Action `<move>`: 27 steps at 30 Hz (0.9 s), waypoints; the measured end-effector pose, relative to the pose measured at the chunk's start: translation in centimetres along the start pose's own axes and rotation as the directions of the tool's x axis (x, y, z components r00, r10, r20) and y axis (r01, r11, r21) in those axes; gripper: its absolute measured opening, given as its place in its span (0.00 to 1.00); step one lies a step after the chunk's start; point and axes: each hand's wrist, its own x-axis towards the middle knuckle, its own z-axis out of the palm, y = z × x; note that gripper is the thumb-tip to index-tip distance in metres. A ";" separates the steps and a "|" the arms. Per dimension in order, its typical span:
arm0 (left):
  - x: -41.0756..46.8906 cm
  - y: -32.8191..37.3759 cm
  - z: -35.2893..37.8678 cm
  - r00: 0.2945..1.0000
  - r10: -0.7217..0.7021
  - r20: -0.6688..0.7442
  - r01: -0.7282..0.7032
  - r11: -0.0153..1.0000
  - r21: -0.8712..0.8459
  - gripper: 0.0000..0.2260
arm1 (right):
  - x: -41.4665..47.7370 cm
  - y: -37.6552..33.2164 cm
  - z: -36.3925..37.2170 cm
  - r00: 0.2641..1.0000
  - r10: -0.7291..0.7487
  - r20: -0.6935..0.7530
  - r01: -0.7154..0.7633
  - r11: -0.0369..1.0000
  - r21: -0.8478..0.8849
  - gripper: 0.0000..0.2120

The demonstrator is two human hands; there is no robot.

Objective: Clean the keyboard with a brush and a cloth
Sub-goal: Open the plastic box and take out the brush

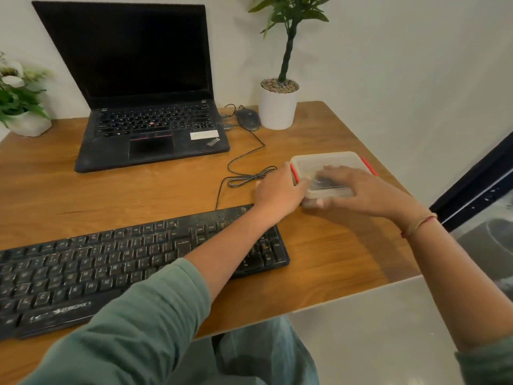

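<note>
Hands meet over a clear plastic lidded box with red side clips [327, 162] near the right edge of the wooden table [333, 245], as I watch remotely through the head camera. The right hand [366, 190] grips the box from above, fingers spread across the lid and thumb hooked at the near corner. The left hand [277, 190] reaches across to the box's left clip; motion blur keeps me from telling whether it clasps that side or merely braces it. Something dark lies inside, too smeared to name, and I see neither brush nor cloth in the open.

The dusty black full-size keyboard [133, 262], the object of the job, sits untouched at the near left, with the left forearm passing over its right end.

As I read the risks, a stiff lid giving way suddenly could send the box skidding off the nearby table edge or scatter its contents. The crossing forearm could drag on the keys or shove the keyboard. The thin black cable [244, 162], looped just beside the left hand, could snag and tug the dark mouse [248, 119] behind it.

Legible writing: "ZEBRONICS" in white on the keyboard's front lip, and a ThinkPad logo on the palm rest of the open black laptop [152, 134], whose white sticker I cannot read.
</note>
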 end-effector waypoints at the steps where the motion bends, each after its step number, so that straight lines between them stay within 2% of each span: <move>1: 0.1 0.1 0.1 1.000 -0.014 -0.002 0.014 1.000 -0.017 0.15 | -0.1 0.2 -0.5 0.996 0.010 -0.091 0.000 0.994 0.106 0.32; 3: 0.6 0.2 -0.1 0.999 -0.045 0.018 0.045 0.998 -0.051 0.17 | 0.5 1.7 -1.2 0.916 0.110 -0.385 -0.049 0.985 0.166 0.30; 4: 0.8 0.3 -0.3 0.998 -0.058 0.031 0.060 0.996 -0.066 0.18 | 0.8 2.5 -1.6 0.857 0.206 -0.472 -0.131 0.973 0.188 0.27; 5: 1.0 0.4 -0.5 0.997 -0.070 0.045 0.073 0.994 -0.081 0.18 | 1.2 3.3 -1.9 0.826 0.305 -0.473 -0.215 0.948 0.237 0.25; 8: 1.4 0.5 -0.5 0.989 -0.114 0.092 0.128 0.978 -0.163 0.14 | 1.7 4.6 -1.5 0.843 0.471 -0.261 -0.300 0.813 0.499 0.20; 10: 1.5 0.2 -0.4 0.979 -0.160 0.124 0.189 0.942 -0.276 0.11 | 2.0 5.0 -1.0 0.820 0.503 -0.274 -0.289 0.776 0.561 0.18; 15: 1.8 -0.1 -0.3 0.960 -0.215 0.177 0.273 0.855 -0.441 0.12 | 2.7 6.0 -0.3 0.753 0.594 -0.283 -0.333 0.715 0.615 0.15; 16: 1.8 -0.1 -0.3 0.957 -0.219 0.191 0.285 0.843 -0.457 0.11 | 2.7 6.2 -0.2 0.743 0.630 -0.227 -0.322 0.633 0.704 0.13; 18: 1.9 -0.1 -0.5 0.944 -0.231 0.238 0.323 0.799 -0.508 0.07 | 2.8 6.1 -0.1 0.703 0.710 -0.041 -0.310 0.357 0.881 0.10; 19: 2.0 -0.1 -0.6 0.934 -0.236 0.268 0.348 0.766 -0.540 0.05 | 2.7 6.1 -0.1 0.694 0.720 0.019 -0.305 0.269 0.914 0.08; 21: 2.1 0.0 -0.9 0.916 -0.237 0.324 0.390 0.713 -0.583 0.05 | 3.0 6.4 -0.2 0.686 0.727 0.043 -0.324 0.252 0.912 0.07; 25: 2.1 0.1 -1.4 0.896 -0.215 0.389 0.420 0.695 -0.584 0.03 | 3.3 6.9 -0.3 0.669 0.743 0.021 -0.360 0.300 0.883 0.06; 27: 2.0 0.3 -1.5 0.880 -0.237 0.413 0.461 0.639 -0.616 0.04 | 3.4 6.9 -0.4 0.663 0.748 0.012 -0.362 0.307 0.880 0.05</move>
